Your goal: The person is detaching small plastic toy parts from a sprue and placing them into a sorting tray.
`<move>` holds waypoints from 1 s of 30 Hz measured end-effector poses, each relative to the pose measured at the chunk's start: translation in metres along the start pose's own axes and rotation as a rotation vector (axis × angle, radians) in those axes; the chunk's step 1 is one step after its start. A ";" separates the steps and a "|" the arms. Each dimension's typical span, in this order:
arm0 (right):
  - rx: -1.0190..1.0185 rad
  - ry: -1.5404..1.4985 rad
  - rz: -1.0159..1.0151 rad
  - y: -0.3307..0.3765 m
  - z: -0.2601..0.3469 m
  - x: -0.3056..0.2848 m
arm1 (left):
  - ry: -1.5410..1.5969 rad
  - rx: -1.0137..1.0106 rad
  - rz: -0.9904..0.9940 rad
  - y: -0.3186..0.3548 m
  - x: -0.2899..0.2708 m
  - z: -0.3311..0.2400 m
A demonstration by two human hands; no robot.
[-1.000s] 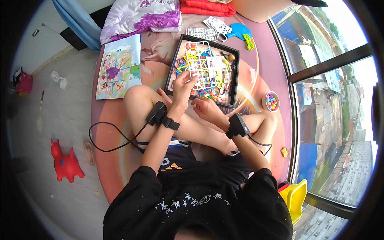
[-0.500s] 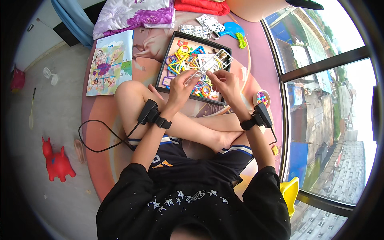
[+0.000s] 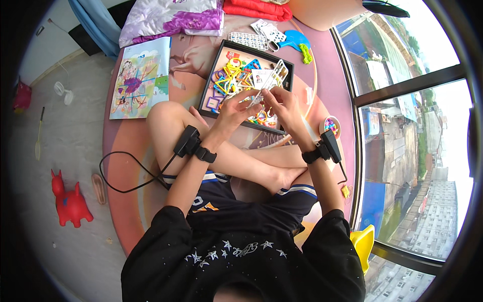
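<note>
A thin white plastic frame, like a parts sprue [image 3: 277, 71], is held slanting over a black-rimmed tray [image 3: 210, 77]. My left hand [image 3: 235, 111] is closed on its near end, with the fingers curled around it. At the frame's right side, the thumb and fingers of my right hand [image 3: 283, 106] pinch it near its middle. Whether a small piece is also between those fingertips is hidden. Below, colourful plastic shapes [image 3: 233, 73], rings, triangles and squares among them, lie heaped in the tray. A small white card [image 3: 259, 78] rests among them.
Left of the tray lies a scribbled drawing book [image 3: 132, 83]. Beyond it are a white grid frame [image 3: 248, 40], a blue paddle-like piece [image 3: 296, 38] and a green piece [image 3: 305, 53]. A cup of coloured bits [image 3: 330, 127] stands by my right wrist, near the window.
The white frame has turned steeper and more edge-on, its far end still pointing away to the right. Both hands keep hold of it, my left fingers shifting slightly right.
</note>
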State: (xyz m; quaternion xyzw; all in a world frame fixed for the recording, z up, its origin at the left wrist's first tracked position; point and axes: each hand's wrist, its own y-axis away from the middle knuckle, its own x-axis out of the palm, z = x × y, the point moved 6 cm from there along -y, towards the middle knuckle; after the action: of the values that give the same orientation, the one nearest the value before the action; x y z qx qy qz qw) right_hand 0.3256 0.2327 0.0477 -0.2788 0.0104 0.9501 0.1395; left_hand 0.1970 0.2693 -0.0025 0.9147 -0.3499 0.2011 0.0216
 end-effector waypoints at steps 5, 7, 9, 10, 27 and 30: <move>0.034 -0.141 0.054 0.004 -0.005 0.002 | -0.026 0.065 0.002 0.000 0.000 0.002; 0.027 -0.067 0.074 0.007 -0.001 0.003 | -0.082 0.116 0.013 -0.002 -0.003 0.005; 0.014 -0.026 0.075 0.008 -0.007 0.004 | -0.251 0.227 0.007 -0.003 -0.001 0.001; -0.002 0.015 0.077 0.008 -0.012 0.006 | -0.252 0.225 0.009 -0.004 0.000 0.002; -0.399 0.312 0.130 0.001 -0.019 0.024 | -0.563 0.310 -0.279 0.002 -0.006 -0.001; -0.444 0.354 0.078 0.005 -0.015 0.022 | -0.539 0.083 -0.288 -0.002 -0.019 0.010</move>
State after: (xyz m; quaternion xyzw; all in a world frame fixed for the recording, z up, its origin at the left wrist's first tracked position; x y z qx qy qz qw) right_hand 0.3143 0.2319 0.0225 -0.4634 -0.1630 0.8703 0.0346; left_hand 0.1893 0.2812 -0.0192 0.9754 -0.2011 -0.0396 -0.0808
